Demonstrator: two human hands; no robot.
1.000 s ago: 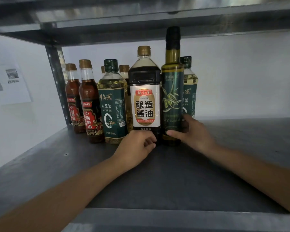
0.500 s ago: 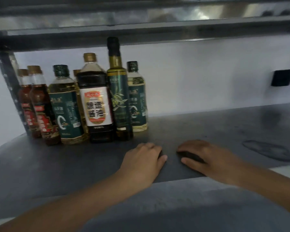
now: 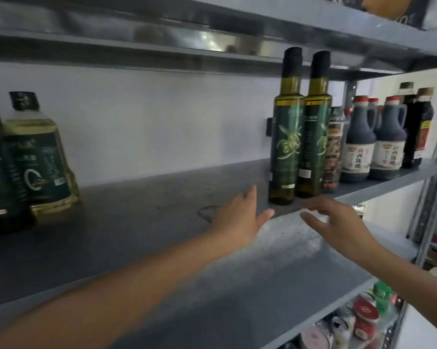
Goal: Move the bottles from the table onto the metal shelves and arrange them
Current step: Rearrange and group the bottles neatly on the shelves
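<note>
Right now both hands are empty and reach over the grey metal shelf (image 3: pixel 142 235). Its fingers spread apart, the left hand (image 3: pixel 240 220) hovers palm-down with the thumb pointing toward the right hand (image 3: pixel 338 225), whose fingers are also loosely apart and grip nothing. Just beyond the gap between the two hands stand two tall green olive oil bottles (image 3: pixel 286 137), upright and side by side, touching each other, near the shelf's front edge. Past the right hand, further along the same shelf, a row of dark vinegar jugs (image 3: pixel 358 147) stands upright. Well away beyond the left hand, a yellow oil bottle (image 3: pixel 39 157) stands against another green-labelled bottle at the frame edge.
</note>
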